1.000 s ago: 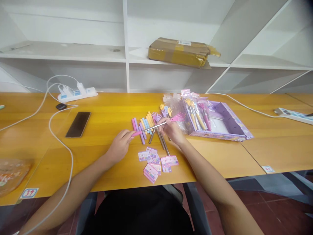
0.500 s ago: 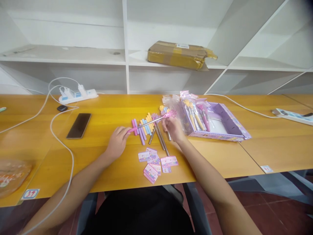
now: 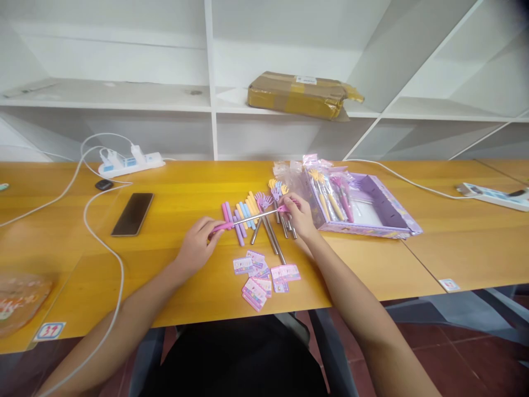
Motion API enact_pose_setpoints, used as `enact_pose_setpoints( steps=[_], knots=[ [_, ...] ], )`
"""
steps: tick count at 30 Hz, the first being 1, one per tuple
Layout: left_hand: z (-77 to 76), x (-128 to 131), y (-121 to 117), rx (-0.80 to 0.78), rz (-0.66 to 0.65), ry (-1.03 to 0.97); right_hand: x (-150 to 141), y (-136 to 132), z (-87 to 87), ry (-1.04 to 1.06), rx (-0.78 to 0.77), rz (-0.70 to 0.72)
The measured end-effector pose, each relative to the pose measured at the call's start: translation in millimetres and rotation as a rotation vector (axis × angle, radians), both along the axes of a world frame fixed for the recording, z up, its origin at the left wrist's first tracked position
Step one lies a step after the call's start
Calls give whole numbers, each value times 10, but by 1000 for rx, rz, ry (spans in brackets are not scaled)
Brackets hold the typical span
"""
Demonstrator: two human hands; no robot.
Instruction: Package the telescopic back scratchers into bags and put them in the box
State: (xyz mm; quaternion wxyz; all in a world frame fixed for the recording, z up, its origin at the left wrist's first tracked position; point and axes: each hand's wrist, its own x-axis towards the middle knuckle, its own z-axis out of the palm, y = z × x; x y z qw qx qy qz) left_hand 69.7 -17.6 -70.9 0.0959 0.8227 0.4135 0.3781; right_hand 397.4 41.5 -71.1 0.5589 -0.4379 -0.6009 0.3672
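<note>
A pink back scratcher [image 3: 255, 216] with a metal rod stretches between my two hands. My left hand [image 3: 197, 242] is closed around its pink handle. Fingers of my right hand [image 3: 301, 218] grip the pink claw head at the other end, covering part of it. Under and behind the rod lie loose pink, purple, blue and yellow handle tubes [image 3: 248, 208]. Several metal rods with claw heads [image 3: 264, 199] in purple, blue and yellow rest beside my right hand. Small printed cards [image 3: 254, 292] lie scattered nearer the table's front edge.
A purple tray box [image 3: 388, 226] at right holds bagged back scratchers [image 3: 330, 198]. Left are a phone [image 3: 133, 214], a power strip [image 3: 132, 164], a small black object [image 3: 104, 184] and a white cable [image 3: 103, 248]. A taped cardboard box [image 3: 297, 96] sits on the shelf.
My right hand has moved slightly down and right, now closed over the pink claw head, which showed above the fingers before. My left hand stays on the handle.
</note>
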Motion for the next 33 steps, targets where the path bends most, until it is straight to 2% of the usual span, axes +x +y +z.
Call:
enact_pose_setpoints(
  steps=[9, 24, 33],
  knots=[
    [19, 23, -30, -25, 52, -84, -51, -87, 32, -32, -4, 56],
    [54, 35, -67, -24, 56, -71, -105, -95, -57, -68, -50, 121],
    [41, 29, -67, -21, 77, -62, -159, -119, -45, -136, -59, 130]
  ],
)
